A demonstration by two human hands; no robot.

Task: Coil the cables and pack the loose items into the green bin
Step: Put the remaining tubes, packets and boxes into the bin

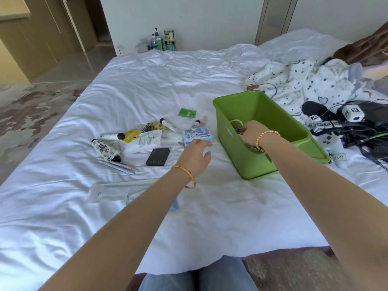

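Fingers of the right hand (249, 131) curl on a coiled cable (236, 123) inside the green bin (247, 156); left hand (196, 153) fingers spread over a blue box (197, 135). Tubes (105, 150) and sachets remain mid-bed, unpacked.

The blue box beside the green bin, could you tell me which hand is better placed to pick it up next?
Left, probably. The left hand hovers at the blue box, while the right hand reaches inside the green bin.
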